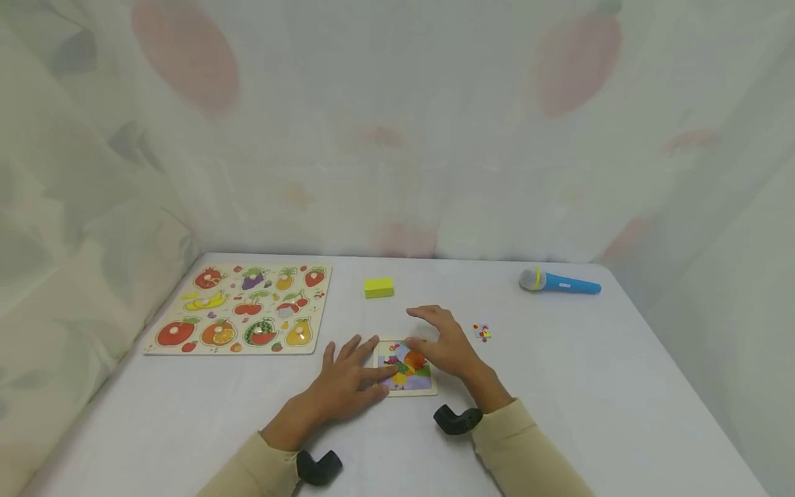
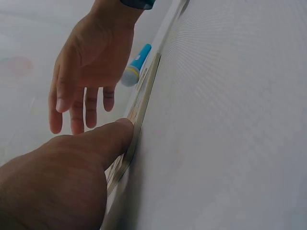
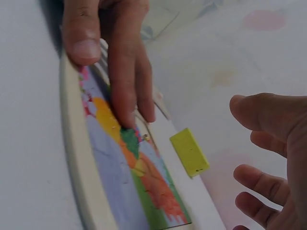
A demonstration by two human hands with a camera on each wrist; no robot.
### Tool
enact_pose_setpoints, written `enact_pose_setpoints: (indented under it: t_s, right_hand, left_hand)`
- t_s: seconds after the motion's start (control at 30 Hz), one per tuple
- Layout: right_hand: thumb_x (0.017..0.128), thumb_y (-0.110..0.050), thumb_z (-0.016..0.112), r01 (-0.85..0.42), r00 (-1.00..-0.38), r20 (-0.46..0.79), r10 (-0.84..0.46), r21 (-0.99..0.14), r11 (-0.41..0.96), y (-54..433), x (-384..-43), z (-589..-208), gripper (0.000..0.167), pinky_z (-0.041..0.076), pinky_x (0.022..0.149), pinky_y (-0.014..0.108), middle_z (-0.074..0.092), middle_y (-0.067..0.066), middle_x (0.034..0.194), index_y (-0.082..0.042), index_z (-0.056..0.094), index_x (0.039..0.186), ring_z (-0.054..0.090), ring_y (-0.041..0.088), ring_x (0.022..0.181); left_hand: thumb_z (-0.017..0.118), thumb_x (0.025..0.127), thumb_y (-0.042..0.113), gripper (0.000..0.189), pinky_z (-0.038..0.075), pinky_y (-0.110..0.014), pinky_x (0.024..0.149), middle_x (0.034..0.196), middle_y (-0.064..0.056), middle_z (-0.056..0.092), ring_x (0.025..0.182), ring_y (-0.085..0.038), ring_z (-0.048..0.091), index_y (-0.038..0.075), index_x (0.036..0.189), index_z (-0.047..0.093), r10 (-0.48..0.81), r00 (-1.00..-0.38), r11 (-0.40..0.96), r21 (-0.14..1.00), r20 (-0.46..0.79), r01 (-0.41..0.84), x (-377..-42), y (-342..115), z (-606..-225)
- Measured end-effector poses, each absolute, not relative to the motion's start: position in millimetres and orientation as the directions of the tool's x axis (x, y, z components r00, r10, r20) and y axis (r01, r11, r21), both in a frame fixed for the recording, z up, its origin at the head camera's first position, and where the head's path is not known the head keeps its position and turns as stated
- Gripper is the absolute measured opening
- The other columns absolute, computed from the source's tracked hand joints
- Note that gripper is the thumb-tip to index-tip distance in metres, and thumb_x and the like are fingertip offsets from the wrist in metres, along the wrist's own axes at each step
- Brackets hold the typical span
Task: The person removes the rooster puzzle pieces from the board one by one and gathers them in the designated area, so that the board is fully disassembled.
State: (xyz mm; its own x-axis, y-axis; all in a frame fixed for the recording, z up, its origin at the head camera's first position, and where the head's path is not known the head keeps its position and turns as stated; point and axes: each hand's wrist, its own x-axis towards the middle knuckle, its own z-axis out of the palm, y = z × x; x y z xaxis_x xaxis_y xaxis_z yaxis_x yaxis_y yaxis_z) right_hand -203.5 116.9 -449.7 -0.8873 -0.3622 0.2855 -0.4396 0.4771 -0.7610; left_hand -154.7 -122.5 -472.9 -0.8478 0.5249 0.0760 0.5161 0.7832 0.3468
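Observation:
A small jigsaw puzzle with a colourful cartoon picture lies flat in its pale wooden frame, in the middle near the front. My left hand rests on its left side, fingers spread, the index finger reaching over the picture and the thumb pressing the near edge of the frame. Above the puzzle's right side hovers my right hand, its fingers loosely bent and nothing between them. The right wrist view shows that hand's thumb and fingers apart. A loose puzzle piece lies to the right of the right hand.
At the back left lies a large fruit peg board. A yellow block sits behind the puzzle. Towards the back right is a blue toy microphone. Patterned white curtains hang behind and beside the white table.

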Motion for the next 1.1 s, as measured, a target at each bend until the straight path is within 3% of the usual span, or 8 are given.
enact_pose_setpoints:
  t_s: [0.57, 1.1]
  right_hand:
    - [0.087, -0.029, 0.071, -0.413, -0.894, 0.194, -0.404, -0.706, 0.575, 103.7, -207.7, -474.7, 0.046, 0.031, 0.100, 0.056, 0.052, 0.004, 0.131, -0.015, 0.062, 0.130, 0.038, 0.029, 0.125]
    - [0.086, -0.035, 0.072, -0.430, -0.898, 0.179, -0.402, -0.551, 0.715, 96.0, -204.8, -474.8, 0.028, 0.029, 0.100, 0.054, 0.050, 0.008, 0.132, -0.022, 0.071, 0.111, 0.038, 0.030, 0.123]
  left_hand:
    - [0.051, 0.094, 0.055, 0.039, 0.006, -0.072, 0.100, 0.154, -0.007, 0.031, 0.140, -0.040, 0.019, 0.042, 0.129, 0.062, 0.543, -0.833, 0.770, 0.336, 0.102, 0.543, -156.7, -124.3, -475.9]
    - [0.052, 0.094, 0.055, 0.039, 0.006, -0.073, 0.100, 0.155, -0.007, 0.030, 0.140, -0.040, 0.018, 0.042, 0.129, 0.062, 0.534, -0.840, 0.773, 0.346, 0.100, 0.532, -155.8, -123.5, -475.2]
